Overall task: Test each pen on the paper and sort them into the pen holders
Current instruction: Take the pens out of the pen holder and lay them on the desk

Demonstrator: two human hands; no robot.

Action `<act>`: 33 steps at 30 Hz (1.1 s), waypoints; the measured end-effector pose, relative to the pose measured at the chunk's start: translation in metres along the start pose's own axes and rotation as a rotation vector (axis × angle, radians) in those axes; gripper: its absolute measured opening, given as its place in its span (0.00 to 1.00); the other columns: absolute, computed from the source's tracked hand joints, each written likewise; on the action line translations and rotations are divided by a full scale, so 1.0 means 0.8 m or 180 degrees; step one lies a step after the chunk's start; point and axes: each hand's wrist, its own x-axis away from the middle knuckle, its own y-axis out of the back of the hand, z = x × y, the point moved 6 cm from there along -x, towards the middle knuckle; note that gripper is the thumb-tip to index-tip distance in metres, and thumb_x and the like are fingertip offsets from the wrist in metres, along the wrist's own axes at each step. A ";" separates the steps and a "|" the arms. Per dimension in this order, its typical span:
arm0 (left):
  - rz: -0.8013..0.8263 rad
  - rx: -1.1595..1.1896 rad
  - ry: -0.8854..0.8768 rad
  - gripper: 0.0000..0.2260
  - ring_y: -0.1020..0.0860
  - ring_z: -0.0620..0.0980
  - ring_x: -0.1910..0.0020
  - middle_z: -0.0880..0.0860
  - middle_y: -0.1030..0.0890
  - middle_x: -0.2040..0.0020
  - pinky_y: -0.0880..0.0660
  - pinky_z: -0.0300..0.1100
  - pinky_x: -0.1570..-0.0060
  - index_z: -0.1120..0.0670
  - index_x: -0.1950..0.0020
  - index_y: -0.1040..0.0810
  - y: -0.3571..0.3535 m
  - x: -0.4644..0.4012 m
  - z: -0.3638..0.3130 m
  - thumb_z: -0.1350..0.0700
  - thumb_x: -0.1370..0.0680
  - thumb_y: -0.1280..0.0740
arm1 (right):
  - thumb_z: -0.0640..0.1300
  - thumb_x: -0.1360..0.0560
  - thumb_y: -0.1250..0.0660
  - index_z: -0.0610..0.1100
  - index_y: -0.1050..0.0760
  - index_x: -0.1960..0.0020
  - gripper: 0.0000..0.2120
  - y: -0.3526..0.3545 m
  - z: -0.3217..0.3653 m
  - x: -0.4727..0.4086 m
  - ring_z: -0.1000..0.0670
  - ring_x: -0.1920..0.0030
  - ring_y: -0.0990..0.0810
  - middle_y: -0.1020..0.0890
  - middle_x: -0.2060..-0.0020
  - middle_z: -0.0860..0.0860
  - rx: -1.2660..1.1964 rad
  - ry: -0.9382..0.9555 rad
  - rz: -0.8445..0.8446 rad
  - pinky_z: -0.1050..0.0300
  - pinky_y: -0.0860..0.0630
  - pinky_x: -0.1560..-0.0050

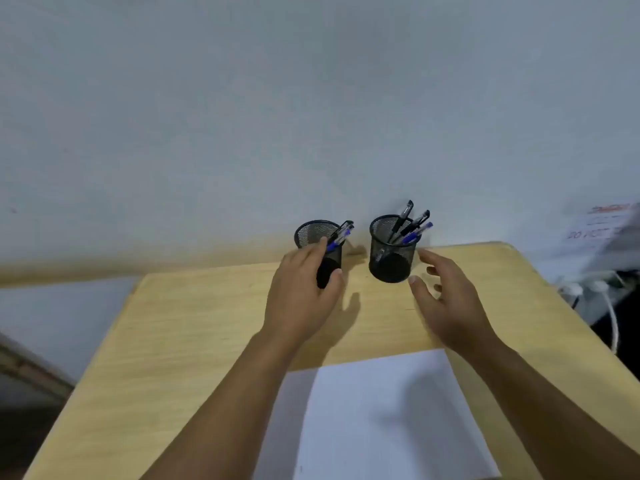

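From the head view, every pen you can see already stands in a holder, and none lies loose on the surface (194, 327), so the sorting looks nearly or wholly done. Your left hand (301, 299) grips the left holder (317, 233), fingers curled round its black wire mesh, a few pens (341, 233) leaning inside. The right holder (391, 251), just beside it, carries three slim plastic pens (410, 225). Your right hand (446, 303) hovers beside that one, fingers spread wide, holding nothing. The paper (381, 420), smooth and white, lies nearer you than the left holder.
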 end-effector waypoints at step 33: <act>-0.0280 -0.0819 0.0070 0.22 0.30 0.50 0.41 0.45 0.25 0.42 0.36 0.48 0.42 0.45 0.35 0.23 -0.050 -0.088 0.016 0.38 0.24 0.43 | 0.55 0.25 0.31 0.47 0.20 0.48 0.12 -0.016 -0.037 -0.146 0.43 0.48 0.24 0.24 0.54 0.50 -0.0262 -0.0842 -0.0663 0.43 0.27 0.39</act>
